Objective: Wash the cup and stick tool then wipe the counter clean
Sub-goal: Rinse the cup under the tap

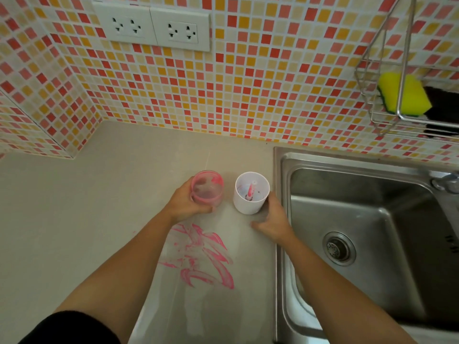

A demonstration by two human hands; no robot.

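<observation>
1. The left hand [191, 202] is gripping a clear cup [207, 187] that is smeared pink inside, with fingers and thumb curling round its lower left side. The cup is standing upright on the counter [74, 219].
2. The right hand [272, 219] is reaching to a white cup [251, 202], which is standing upright just beside the clear one, on its right. Its fingers are touching the white cup's right side, while the thumb is lying spread out over the counter, apart from the cup. I cannot tell whether those fingers are curling round the cup, so a grip is not certain.
3. A pink stick tool [250, 189] is standing inside the white cup, its lower end sitting on the cup's bottom.
4. Pink smears [206, 256] are streaking the counter nearer the person, between the two forearms.
5. A steel sink [360, 219] is lying to the right of the white cup, with its drain [339, 248] showing in the basin.
6. A wire rack [377, 120] is hanging on the tiled wall [248, 83] above the sink and is holding a yellow sponge [403, 94].
7. Two white sockets [151, 26] are sitting high on the wall, and a black sleeve [74, 328] is covering the left upper arm
</observation>
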